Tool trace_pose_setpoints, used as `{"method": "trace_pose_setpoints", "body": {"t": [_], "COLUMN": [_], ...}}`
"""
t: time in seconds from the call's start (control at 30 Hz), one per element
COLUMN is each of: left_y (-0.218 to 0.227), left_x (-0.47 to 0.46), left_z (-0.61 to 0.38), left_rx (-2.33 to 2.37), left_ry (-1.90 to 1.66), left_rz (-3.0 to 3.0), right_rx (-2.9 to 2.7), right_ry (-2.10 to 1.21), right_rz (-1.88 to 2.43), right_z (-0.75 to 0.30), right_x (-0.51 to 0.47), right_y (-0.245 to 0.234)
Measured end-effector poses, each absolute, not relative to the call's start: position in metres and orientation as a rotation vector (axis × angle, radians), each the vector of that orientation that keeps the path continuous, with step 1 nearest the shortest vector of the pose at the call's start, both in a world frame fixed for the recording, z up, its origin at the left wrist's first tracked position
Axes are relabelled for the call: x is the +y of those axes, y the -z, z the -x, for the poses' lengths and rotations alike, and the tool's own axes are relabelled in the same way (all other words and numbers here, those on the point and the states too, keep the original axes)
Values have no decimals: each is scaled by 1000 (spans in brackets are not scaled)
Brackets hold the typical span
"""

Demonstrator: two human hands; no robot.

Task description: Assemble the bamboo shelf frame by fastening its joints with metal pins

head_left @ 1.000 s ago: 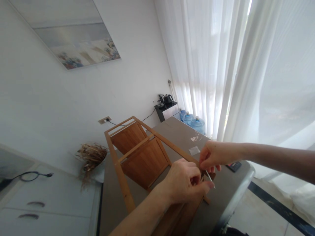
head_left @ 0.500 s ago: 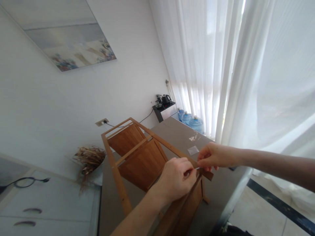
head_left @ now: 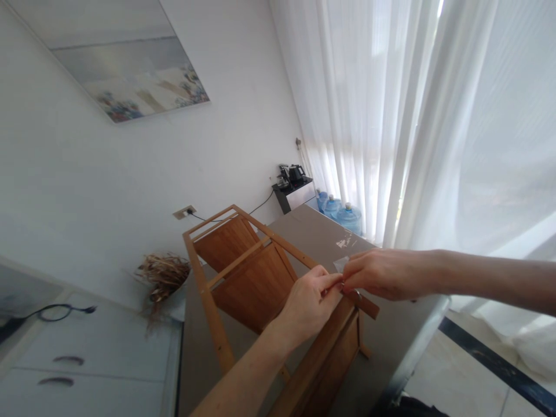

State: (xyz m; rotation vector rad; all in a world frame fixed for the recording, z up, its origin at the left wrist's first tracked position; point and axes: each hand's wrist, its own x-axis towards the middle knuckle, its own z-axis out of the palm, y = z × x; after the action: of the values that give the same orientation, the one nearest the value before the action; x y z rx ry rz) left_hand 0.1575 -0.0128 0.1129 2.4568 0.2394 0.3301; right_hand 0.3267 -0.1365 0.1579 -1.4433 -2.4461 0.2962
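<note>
A brown wooden shelf frame [head_left: 249, 279] with panels between its rails lies on its side on the grey table [head_left: 299, 223]. Above its near right corner, my left hand [head_left: 309, 301] pinches with thumb and forefinger. Against those fingertips my right hand [head_left: 379, 275] is closed too, its fingers bent downward. Something tiny sits where the fingertips meet, too small and covered to name. Partly behind my right hand lies a small clear plastic bag [head_left: 341, 264] on the table.
White paper scraps [head_left: 345, 240] lie farther up the table. Beyond its far edge stand blue water bottles [head_left: 348, 218] and a cabinet with a black kettle [head_left: 296, 172]. Dried plants [head_left: 163, 275] fill a pot at the left. White curtains [head_left: 347, 116] hang at the right.
My right hand has turned over and come closer to my left fingertips, which have tightened together. A thin pale thing seen between the hands earlier is now mostly covered. The view has shifted slightly.
</note>
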Motion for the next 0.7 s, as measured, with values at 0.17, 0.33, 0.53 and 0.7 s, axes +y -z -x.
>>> {"method": "trace_pose_setpoints", "body": {"t": [0.17, 0.33, 0.53, 0.7], "left_y": [-111, -110, -116, -121], "left_x": [-14, -13, -15, -17], "left_z": [-158, -158, -157, -156], "left_rx": [255, 284, 272, 308], "left_ry": [-350, -417, -430, -479], "left_rz": [-2492, -2484, -2480, -2455], "right_rx": [-2631, -2683, -2351, -1977], "right_ry": [-138, 34, -493, -1158], "right_rz": [1389, 1522, 1864, 1801], "right_z": [-330, -329, -319, -321], "right_x": [-134, -135, -138, -130], "right_y": [-159, -162, -176, -169]}}
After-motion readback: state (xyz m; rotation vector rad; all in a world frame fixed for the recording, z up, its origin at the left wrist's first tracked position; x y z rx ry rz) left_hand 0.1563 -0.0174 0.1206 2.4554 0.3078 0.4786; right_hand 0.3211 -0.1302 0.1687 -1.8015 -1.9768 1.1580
